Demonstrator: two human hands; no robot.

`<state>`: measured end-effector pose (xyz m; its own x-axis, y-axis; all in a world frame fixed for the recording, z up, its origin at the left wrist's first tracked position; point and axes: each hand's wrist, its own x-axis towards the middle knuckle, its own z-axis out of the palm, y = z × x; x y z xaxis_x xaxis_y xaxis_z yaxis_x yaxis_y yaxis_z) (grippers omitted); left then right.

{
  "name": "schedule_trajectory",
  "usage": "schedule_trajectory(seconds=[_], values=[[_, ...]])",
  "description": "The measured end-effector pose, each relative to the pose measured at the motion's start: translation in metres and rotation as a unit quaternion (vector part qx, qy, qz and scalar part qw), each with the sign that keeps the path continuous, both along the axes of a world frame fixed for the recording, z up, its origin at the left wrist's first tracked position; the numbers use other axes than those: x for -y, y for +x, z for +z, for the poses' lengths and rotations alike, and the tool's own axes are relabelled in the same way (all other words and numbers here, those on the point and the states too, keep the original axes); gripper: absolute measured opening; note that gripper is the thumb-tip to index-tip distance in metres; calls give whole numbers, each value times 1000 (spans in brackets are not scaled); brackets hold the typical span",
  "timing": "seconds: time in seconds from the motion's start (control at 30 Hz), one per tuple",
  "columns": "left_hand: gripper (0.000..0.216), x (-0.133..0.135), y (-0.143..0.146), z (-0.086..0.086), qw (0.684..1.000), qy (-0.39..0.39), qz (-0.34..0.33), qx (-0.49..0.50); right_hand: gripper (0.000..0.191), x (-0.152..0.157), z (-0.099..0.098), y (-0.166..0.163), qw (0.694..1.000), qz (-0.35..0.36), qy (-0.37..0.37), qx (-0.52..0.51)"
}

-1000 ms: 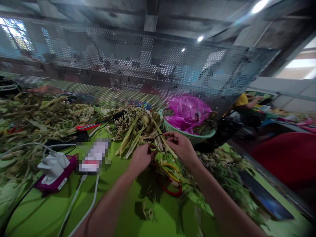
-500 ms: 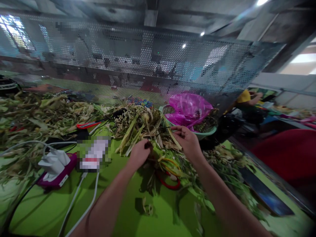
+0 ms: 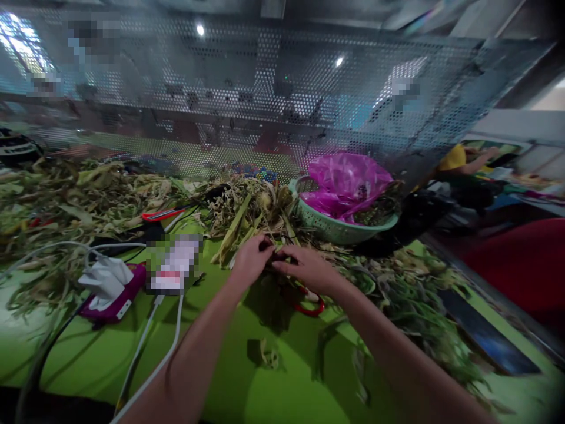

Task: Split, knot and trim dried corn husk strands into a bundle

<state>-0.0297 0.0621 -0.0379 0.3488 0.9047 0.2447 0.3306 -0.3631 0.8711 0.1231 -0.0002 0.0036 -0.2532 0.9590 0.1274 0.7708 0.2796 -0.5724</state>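
My left hand [image 3: 251,259] and my right hand [image 3: 304,268] meet over a bundle of dried stalks and leaves [image 3: 251,218] on the green table [image 3: 229,377]. The fingers of both hands are curled and pinched together on something small and dark where the stalks gather; I cannot make out what it is. Red-handled scissors [image 3: 309,306] lie on the table just under my right hand.
A teal basket [image 3: 339,227] with a magenta plastic bag [image 3: 346,182] stands behind my hands. White chargers, cables [image 3: 145,341] and a purple device [image 3: 110,297] lie at the left. Leaf piles [image 3: 79,194] line the perforated metal screen [image 3: 265,106]. A person in yellow [image 3: 454,159] works at the right.
My right hand has come down and left from near the basket to meet the left hand at the stalks. The view has tilted slightly.
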Motion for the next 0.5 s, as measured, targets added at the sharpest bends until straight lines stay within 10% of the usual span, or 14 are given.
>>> schedule_trajectory(seconds=[0.37, 0.5], values=[[16, -14, -13, 10, 957, -65, 99, 266, 17, 3, 2, 3, 990, 82, -119, -3], [18, -11, -13, 16, 928, -130, 88, 338, 14, 2, 3, 1, 999, 12, -41, -12]])
